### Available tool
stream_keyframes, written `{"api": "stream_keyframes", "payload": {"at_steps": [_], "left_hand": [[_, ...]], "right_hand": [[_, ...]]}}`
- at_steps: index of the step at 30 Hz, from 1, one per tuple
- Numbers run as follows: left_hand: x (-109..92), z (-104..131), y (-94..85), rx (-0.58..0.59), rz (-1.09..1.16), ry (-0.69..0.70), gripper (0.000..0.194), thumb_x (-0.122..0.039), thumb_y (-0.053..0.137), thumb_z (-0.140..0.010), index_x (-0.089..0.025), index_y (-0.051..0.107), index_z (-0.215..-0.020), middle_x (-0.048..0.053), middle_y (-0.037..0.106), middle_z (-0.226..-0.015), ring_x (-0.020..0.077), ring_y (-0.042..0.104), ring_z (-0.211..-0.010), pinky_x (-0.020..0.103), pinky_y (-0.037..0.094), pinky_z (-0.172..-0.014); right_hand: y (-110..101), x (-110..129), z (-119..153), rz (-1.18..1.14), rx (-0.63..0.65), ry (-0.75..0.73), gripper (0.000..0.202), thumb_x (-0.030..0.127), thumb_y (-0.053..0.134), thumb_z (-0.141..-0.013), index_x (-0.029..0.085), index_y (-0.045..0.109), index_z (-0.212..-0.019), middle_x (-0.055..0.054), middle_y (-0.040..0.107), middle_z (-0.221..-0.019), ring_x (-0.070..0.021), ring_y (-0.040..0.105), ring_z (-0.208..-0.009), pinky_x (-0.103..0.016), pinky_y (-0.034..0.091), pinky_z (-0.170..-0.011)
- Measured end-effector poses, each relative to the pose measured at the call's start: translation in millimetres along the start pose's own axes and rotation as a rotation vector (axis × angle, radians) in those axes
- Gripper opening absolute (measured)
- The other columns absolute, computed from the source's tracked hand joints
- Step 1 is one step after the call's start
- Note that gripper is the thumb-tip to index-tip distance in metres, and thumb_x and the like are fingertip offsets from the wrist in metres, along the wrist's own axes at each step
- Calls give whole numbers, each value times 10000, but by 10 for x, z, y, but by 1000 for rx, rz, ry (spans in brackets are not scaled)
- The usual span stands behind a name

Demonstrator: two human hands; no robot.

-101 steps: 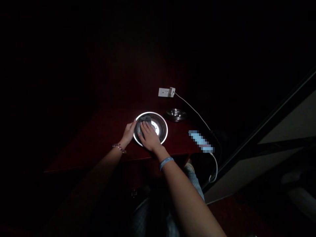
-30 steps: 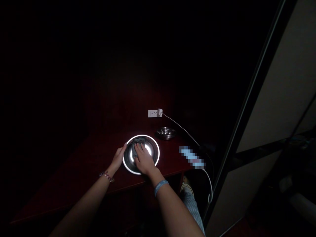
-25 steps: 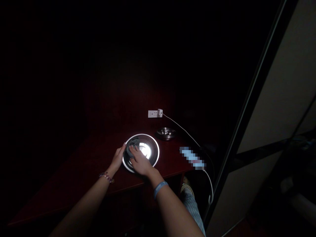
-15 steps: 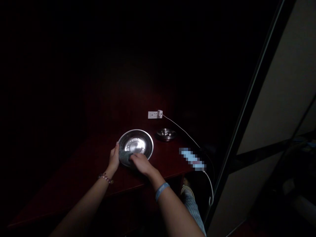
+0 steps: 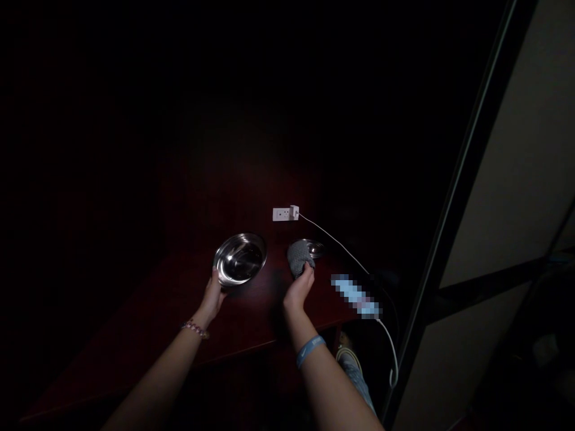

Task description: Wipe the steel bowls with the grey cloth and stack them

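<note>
My left hand grips the near-left rim of a shiny steel bowl, thumb on the edge and fingers underneath. The bowl is tilted above the dark red table, its hollow side showing. To the right, my right hand is closed on a grey cloth, which hangs bunched above the fingers, apart from the bowl. Behind the cloth, partly hidden by it, sit smaller steel bowls on the table.
A white wall socket holds a plugged-in charger, its white cable running right to a blurred-out bright device. The red table has its front edge near me. A dark-framed pale panel stands at the right.
My right hand has lifted the cloth out of the bowl and moved it right, before the smaller bowls. In my left hand, the bowl has tilted and shifted slightly left.
</note>
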State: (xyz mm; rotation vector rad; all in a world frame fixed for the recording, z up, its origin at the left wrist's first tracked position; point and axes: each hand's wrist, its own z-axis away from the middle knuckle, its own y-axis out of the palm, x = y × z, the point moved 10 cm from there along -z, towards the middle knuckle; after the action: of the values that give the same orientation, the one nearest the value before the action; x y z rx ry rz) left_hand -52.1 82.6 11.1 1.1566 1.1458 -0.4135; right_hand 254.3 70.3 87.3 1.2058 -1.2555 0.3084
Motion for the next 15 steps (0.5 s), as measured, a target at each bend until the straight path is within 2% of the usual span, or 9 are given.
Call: {"api": "stream_keyframes", "payload": {"at_steps": [2, 4, 6, 8, 11, 15], "left_hand": [[36, 53, 68, 20, 46, -65, 253, -228, 560, -1018, -176, 678, -1236, 125, 774, -1151, 224, 747, -1037, 344, 630, -874], [88, 116, 132, 43, 53, -157, 197, -129, 574, -974, -151, 697, -1126, 107, 782, -1011, 194, 755, -882, 300, 636, -778], [158, 196, 185, 70, 26, -274, 145, -98, 568, -954, -133, 702, -994, 87, 764, -856, 174, 736, -730, 271, 625, -670], [206, 284, 228, 100, -7, -369, 141, -77, 574, -933, -137, 690, -879, 59, 733, -741, 155, 700, -611, 242, 592, -576], [203, 386, 274, 145, -11, -431, 222, -17, 546, -904, -149, 674, -780, 31, 701, -652, 126, 653, -519, 201, 545, -515], [142, 466, 328, 279, -8, -442, 239, -22, 551, -892, -153, 751, -912, 46, 756, -735, 166, 724, -616, 247, 599, -605]], "right_hand": [[72, 73, 68, -11, 69, -73, 553, 452, 416, -923, 116, 681, -1273, -149, 717, -1333, -257, 615, -1316, -412, 435, -1179], [263, 139, 204, -15, 244, -149, 559, 457, 456, -920, 129, 682, -1314, -138, 682, -1419, -249, 585, -1368, -412, 374, -1232], [464, 192, 387, -13, 430, -214, 538, 450, 488, -927, 156, 693, -1329, -121, 657, -1468, -238, 562, -1405, -412, 332, -1261], [596, 250, 551, -13, 549, -272, 508, 443, 514, -934, 180, 709, -1323, -107, 641, -1495, -231, 536, -1437, -413, 294, -1283], [653, 292, 644, -56, 580, -283, 497, 460, 522, -946, 190, 712, -1317, -95, 651, -1483, -221, 524, -1446, -404, 275, -1292], [594, 38, 486, -90, 507, -37, 494, 515, 530, -935, 180, 729, -1238, -95, 761, -1269, -246, 642, -1288, -400, 434, -1184]]}}
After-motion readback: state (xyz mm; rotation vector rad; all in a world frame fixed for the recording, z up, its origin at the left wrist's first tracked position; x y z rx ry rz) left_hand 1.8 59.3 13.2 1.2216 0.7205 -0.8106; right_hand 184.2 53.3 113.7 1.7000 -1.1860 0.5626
